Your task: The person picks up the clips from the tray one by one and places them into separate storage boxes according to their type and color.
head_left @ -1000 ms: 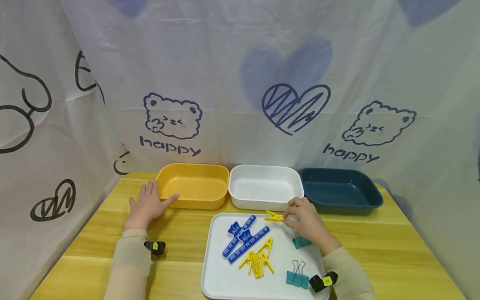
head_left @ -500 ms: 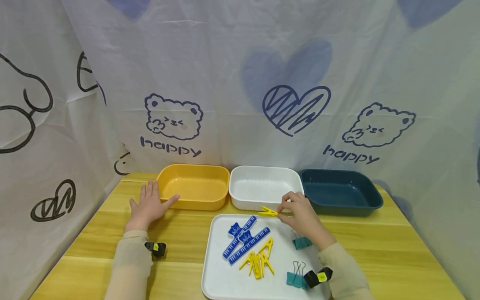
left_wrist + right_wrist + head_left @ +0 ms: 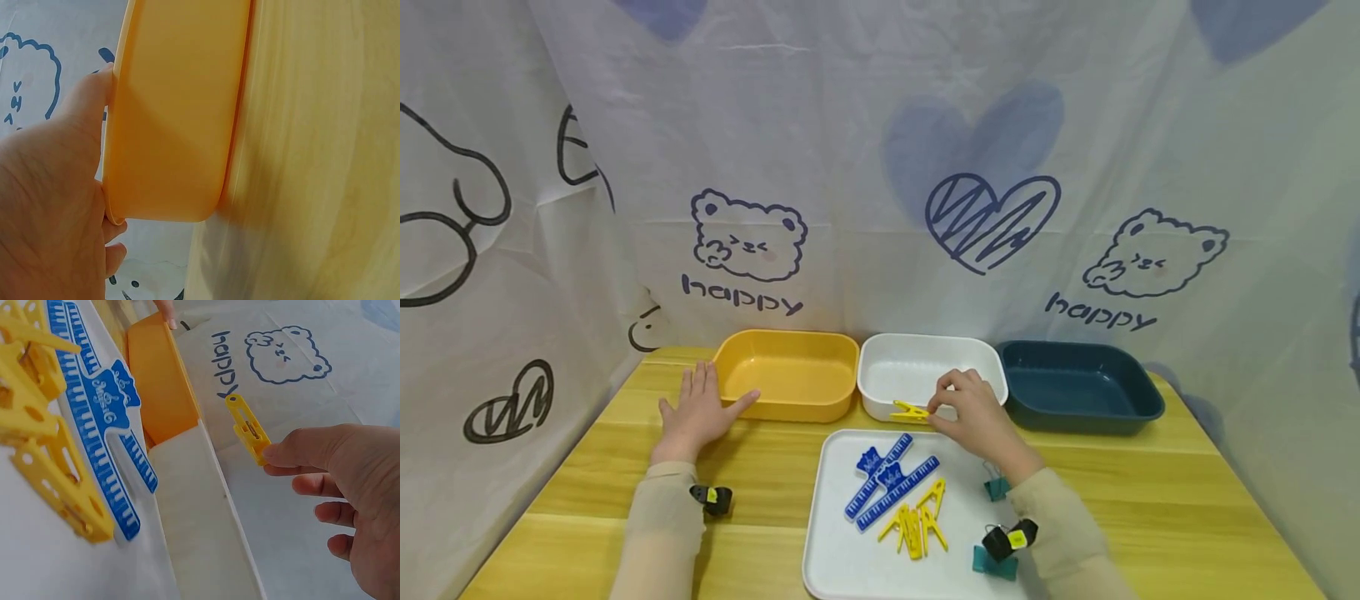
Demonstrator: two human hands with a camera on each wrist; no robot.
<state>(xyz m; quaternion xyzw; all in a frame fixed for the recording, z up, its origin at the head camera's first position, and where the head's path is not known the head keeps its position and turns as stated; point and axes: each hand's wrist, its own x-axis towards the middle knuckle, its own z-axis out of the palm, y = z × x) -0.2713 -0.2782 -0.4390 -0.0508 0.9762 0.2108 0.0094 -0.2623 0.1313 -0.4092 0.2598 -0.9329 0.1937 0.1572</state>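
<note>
My right hand [image 3: 981,421] pinches a yellow clothespin [image 3: 909,412] between thumb and index finger, over the front edge of the white bin [image 3: 880,406]. In the right wrist view the clothespin [image 3: 249,430] sticks out from the fingertips of the hand [image 3: 350,481]. My left hand [image 3: 695,417] touches the left end of the yellow bin [image 3: 805,408], fingers straight and thumb along its front; the left wrist view shows the hand [image 3: 56,187] against the bin's rim [image 3: 115,125].
A white tray [image 3: 842,575] in front holds two blue ruler-like clips [image 3: 898,493], several yellow clothespins [image 3: 912,533] and teal binder clips [image 3: 995,564], partly behind the right wrist camera. The dark teal bin [image 3: 1082,412] stands at the right, a printed curtain behind.
My right hand has moved left and a little away from me, carrying the clothespin from over the tray's back edge to the white bin's front. The left hand has stayed still.
</note>
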